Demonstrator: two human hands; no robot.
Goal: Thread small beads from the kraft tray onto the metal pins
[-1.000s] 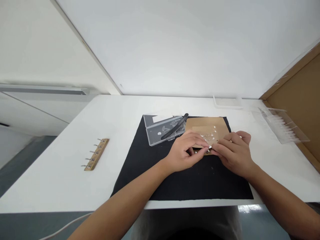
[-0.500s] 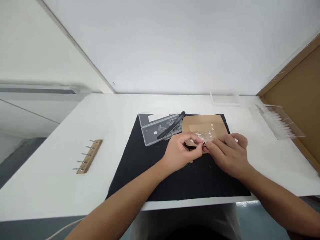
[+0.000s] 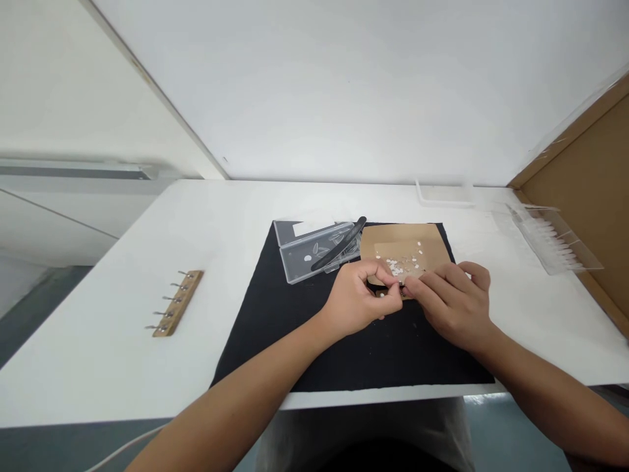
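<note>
Over the black mat [image 3: 314, 354], my left hand [image 3: 361, 295] pinches with thumb and forefinger. My right hand [image 3: 455, 301] meets it fingertip to fingertip, also in a pinch. Something tiny and dark sits between the fingertips, too small to name. Just beyond them lies a brown paper sheet [image 3: 407, 233] with small white flat pieces [image 3: 396, 265] scattered on it. Left of the sheet, an open clear plastic case [image 3: 297, 267] holds clear nail-tip-like pieces, and a black curved nail file [image 3: 339, 244] rests across it.
A wooden strip with several metal hooks [image 3: 179, 303] lies on the white table [image 3: 98, 367] at left. At the right are clear plastic sheets with a row of pale tips [image 3: 550, 242]. A clear tray [image 3: 445, 193] stands by the back wall, and a brown board [image 3: 584, 177] borders the right side.
The view has shifted slightly. Both hands stay together in nearly the same place, with the fingertips a little changed around the tiny item, whose dark part shows less now.
</note>
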